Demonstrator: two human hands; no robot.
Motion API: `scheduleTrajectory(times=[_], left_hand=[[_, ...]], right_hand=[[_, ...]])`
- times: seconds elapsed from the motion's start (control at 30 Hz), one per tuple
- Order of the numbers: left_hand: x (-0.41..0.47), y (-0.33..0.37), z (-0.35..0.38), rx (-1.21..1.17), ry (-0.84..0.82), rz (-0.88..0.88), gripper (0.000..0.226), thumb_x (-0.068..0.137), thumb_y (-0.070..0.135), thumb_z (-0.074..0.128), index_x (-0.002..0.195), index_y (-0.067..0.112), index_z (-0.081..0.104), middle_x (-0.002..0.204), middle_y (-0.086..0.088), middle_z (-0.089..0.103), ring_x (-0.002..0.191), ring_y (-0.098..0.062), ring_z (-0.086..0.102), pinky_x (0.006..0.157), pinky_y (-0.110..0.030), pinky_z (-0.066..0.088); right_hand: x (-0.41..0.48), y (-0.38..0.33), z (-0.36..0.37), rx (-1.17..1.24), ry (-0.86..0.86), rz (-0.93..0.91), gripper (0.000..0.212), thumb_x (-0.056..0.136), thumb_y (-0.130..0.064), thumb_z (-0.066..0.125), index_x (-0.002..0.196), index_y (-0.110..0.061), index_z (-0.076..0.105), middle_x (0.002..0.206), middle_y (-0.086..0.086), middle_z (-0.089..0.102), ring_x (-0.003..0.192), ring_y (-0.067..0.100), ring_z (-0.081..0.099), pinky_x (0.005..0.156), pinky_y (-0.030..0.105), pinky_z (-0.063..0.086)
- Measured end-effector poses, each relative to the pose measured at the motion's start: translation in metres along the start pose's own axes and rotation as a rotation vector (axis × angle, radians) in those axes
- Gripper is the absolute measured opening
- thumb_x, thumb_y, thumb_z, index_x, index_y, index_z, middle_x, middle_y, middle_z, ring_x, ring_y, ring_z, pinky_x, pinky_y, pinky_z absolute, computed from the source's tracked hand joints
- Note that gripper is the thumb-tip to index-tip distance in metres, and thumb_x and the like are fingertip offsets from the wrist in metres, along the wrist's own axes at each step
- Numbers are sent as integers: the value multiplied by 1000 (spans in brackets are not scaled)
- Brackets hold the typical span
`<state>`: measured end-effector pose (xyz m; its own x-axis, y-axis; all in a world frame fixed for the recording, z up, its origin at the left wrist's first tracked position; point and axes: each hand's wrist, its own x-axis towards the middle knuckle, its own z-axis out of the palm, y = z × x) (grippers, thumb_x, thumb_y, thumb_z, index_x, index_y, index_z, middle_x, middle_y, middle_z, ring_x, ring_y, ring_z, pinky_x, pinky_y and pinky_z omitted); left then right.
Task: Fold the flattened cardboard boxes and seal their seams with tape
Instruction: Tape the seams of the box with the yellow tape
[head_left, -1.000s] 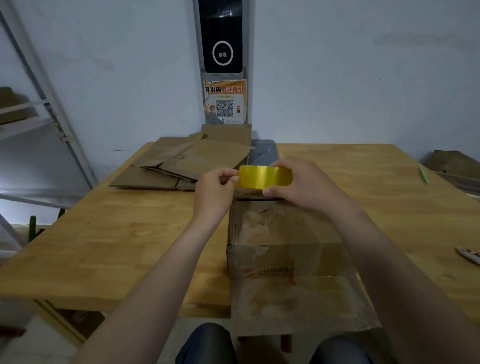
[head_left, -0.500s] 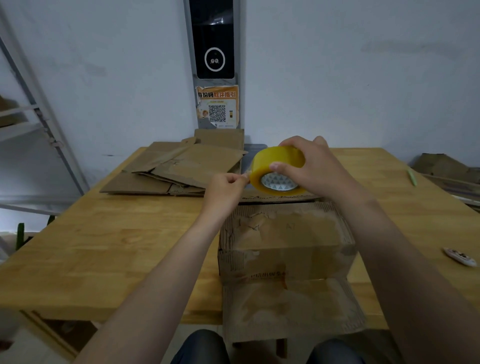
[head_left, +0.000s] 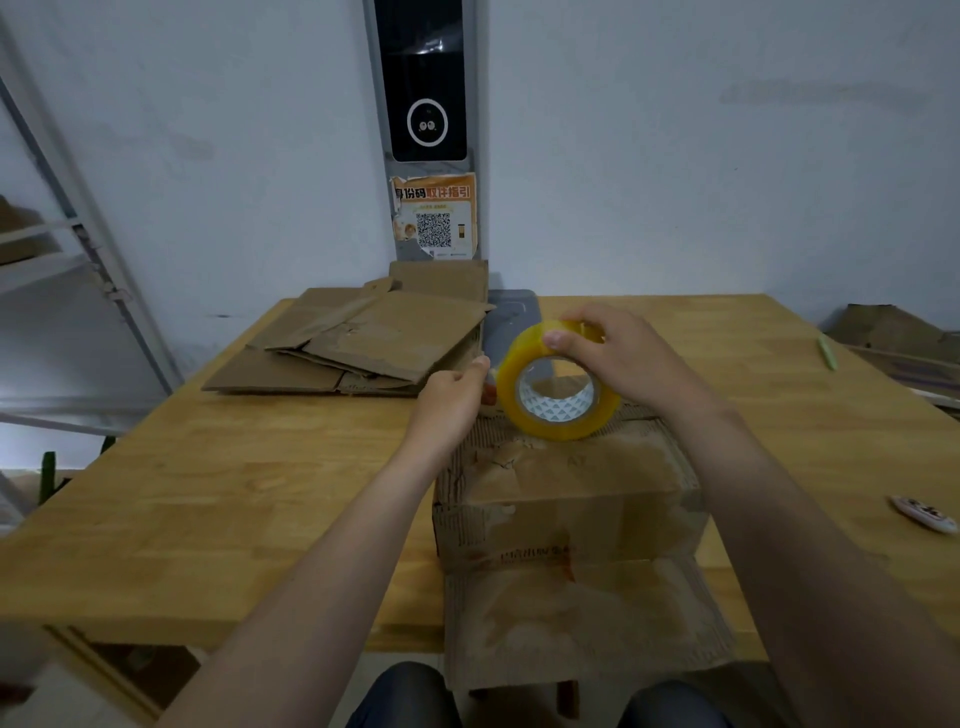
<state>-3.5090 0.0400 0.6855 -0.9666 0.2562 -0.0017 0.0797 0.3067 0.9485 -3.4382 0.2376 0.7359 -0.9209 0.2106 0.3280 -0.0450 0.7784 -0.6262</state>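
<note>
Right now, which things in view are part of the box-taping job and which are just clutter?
In use: tape roll, gripped by the right hand, left hand pinching at its edge; folded box under it; stack of flat boxes.
Lying about: green pen; small white object at far right; wall poster.
</note>
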Motion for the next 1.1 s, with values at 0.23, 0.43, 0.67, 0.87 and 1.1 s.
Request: scheduleTrajectory(times=[0.23,0.43,0.67,0.87,1.1], left_hand=[[-4,-1,3,179,-47,107,54,105,56,36,75,14,54,74,-8,55,81,-35,63,71,-37,39],[-8,11,10,260,-66,175,59,109,51,28,65,16,44,67,-11,47,65,-29,50,64,-35,32],[-8,12,11,235,-94,207,54,110,46,30,65,18,37,61,-2,35,60,-22,37,65,-35,26],[-11,13,13,216,-10,186,42,111,31,33,78,11,49,74,-6,45,67,-20,43,62,-35,31],[-5,8,2,126,-37,139,39,111,28,36,89,4,57,86,-8,53,81,-22,50,74,-35,37]], right_hand=[[-13,20,11,147,36,33,83,55,-85,74,130,-56,56,135,-6,57,123,20,52,102,43,50],[-26,33,25,134,65,-10,81,84,-27,83,142,-62,40,146,-21,48,139,26,37,115,46,36],[-31,40,31,220,86,69,82,89,-11,76,154,-38,34,135,-15,49,124,13,50,90,26,46],[-24,41,34,168,92,78,77,93,-15,71,149,-49,30,136,-11,53,122,20,55,94,39,54],[-11,21,20,42,91,-38,77,91,1,60,149,-45,37,145,-2,49,127,23,51,94,37,49]])
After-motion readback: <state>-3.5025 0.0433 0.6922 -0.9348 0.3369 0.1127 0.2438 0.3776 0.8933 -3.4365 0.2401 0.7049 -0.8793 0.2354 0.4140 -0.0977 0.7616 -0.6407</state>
